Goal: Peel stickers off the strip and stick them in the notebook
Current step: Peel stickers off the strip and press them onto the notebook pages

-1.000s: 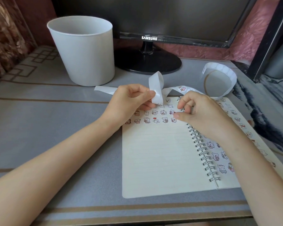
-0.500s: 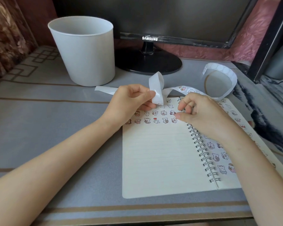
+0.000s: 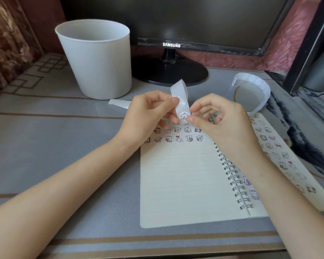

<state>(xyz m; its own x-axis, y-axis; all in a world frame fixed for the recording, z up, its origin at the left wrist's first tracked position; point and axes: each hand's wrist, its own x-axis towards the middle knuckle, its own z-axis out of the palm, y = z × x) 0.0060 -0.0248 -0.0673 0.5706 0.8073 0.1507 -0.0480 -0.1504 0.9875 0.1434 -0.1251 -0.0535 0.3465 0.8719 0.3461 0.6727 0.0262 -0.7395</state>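
Observation:
An open spiral notebook (image 3: 178, 184) lies on the table, with rows of small cartoon stickers along the top of its left page and more on the right page. My left hand (image 3: 148, 113) pinches a looped white sticker strip (image 3: 180, 94) above the notebook's top edge. A round sticker (image 3: 183, 116) shows at the strip's lower end. My right hand (image 3: 219, 118) has its thumb and forefinger tips at that sticker's right edge. The rest of the strip (image 3: 258, 86) curls away to the right.
A white bucket (image 3: 95, 58) stands at the back left. A black monitor on a round stand (image 3: 168, 71) is behind the notebook. A loose end of backing strip (image 3: 120, 104) lies left of my left hand. Dark objects crowd the right edge.
My right hand has lifted from the notebook page up to the strip, its fingertips now at a sticker. My left hand kept hold of the strip, turning its sticker side toward me.

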